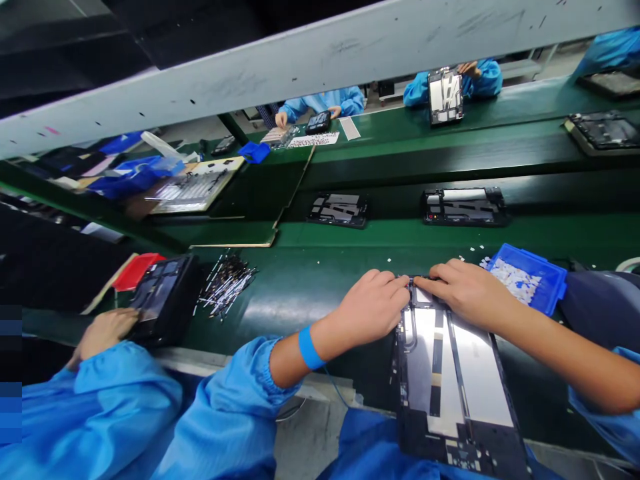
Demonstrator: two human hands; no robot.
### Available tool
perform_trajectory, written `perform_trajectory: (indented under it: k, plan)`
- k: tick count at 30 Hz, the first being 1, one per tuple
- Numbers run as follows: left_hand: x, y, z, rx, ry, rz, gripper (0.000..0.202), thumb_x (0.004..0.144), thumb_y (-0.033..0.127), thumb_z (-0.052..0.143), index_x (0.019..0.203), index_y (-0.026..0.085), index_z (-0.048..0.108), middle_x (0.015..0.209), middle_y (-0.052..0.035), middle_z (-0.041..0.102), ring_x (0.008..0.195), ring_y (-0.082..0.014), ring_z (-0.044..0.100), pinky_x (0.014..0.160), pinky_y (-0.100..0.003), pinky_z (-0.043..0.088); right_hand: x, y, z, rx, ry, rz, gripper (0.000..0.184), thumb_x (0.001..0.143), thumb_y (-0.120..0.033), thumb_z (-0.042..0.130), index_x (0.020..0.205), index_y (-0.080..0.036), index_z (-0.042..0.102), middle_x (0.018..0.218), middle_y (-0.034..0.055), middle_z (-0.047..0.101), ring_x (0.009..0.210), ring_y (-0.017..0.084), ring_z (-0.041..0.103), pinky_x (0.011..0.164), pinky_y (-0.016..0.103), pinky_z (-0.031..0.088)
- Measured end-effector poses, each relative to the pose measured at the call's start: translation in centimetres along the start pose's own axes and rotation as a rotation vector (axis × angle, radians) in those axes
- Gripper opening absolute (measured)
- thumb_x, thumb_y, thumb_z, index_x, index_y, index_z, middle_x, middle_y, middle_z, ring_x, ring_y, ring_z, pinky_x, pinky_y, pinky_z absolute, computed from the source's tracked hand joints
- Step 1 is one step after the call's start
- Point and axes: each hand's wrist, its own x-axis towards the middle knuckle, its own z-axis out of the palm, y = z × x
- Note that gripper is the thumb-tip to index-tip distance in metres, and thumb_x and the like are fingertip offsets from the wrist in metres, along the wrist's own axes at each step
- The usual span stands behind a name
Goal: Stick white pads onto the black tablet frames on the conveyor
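Note:
An opened tablet [450, 373] with silver panels and dark cables exposed lies tilted in front of me, its near end over my lap. My left hand [373, 307], with a blue band on the wrist, is closed at the tablet's far left corner, fingertips pressed to the edge. From the right, my right hand [467, 293] grips the same far edge, its index finger pointing at the left fingertips. Any small piece between the fingertips is too small to make out. Beside my right hand stands a blue tray [554, 283] of small white pieces.
Two more opened tablets [340, 209] [465, 205] lie on the green bench beyond my hands. A pile of thin strips [226, 283] sits left. A neighbour's hand [107, 333] holds a device [160, 293] near a red tray [143, 267]. A grey beam [300, 67] crosses above.

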Motion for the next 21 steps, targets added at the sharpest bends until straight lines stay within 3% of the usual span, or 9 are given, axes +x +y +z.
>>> perform_trajectory:
  k: [4, 8, 11, 21]
  plan:
    - [0.3, -0.5, -0.3, -0.15, -0.008, -0.078, 0.014, 0.097, 0.017, 0.054, 0.102, 0.017, 0.067, 0.136, -0.0122, 0.069, 0.112, -0.029, 0.061, 0.096, -0.045, 0.045, 0.3, 0.0, -0.3, -0.026, -0.037, -0.022, 0.04, 0.099, -0.014, 0.053, 0.136, -0.017, 0.068, 0.101, 0.0124, 0.068, 0.085, 0.023, 0.052, 0.071, 0.035, 0.039]
    - [1.3, -1.5, -0.5, -0.54, 0.091, -0.238, 0.01, 0.096, 0.018, 0.056, 0.092, 0.021, 0.065, 0.116, -0.0043, 0.075, 0.107, -0.0221, 0.065, 0.098, -0.038, 0.048, 0.4, 0.4, -0.5, -0.018, -0.065, -0.05, 0.04, 0.098, -0.011, 0.053, 0.133, -0.018, 0.069, 0.1, 0.0113, 0.068, 0.083, 0.023, 0.051, 0.069, 0.035, 0.038]
    - [2.5, -2.1, -0.4, -0.748, 0.131, -0.32, 0.01, 0.094, 0.019, 0.06, 0.087, 0.02, 0.067, 0.101, -0.0029, 0.073, 0.098, -0.0187, 0.066, 0.091, -0.033, 0.051, 0.4, 0.7, -0.4, 0.002, -0.064, -0.059, 0.039, 0.098, -0.011, 0.054, 0.133, -0.018, 0.07, 0.101, 0.0109, 0.068, 0.083, 0.023, 0.05, 0.07, 0.035, 0.038]
    - [4.8, -2.2, 0.0, -0.566, -0.037, -0.308, 0.017, 0.094, 0.016, 0.054, 0.088, 0.019, 0.07, 0.089, -0.0042, 0.066, 0.091, -0.0204, 0.061, 0.084, -0.034, 0.05, 0.4, 0.7, 0.0, 0.021, -0.016, -0.036, 0.038, 0.097, -0.011, 0.056, 0.13, -0.019, 0.071, 0.1, 0.0107, 0.068, 0.084, 0.023, 0.05, 0.069, 0.034, 0.037]
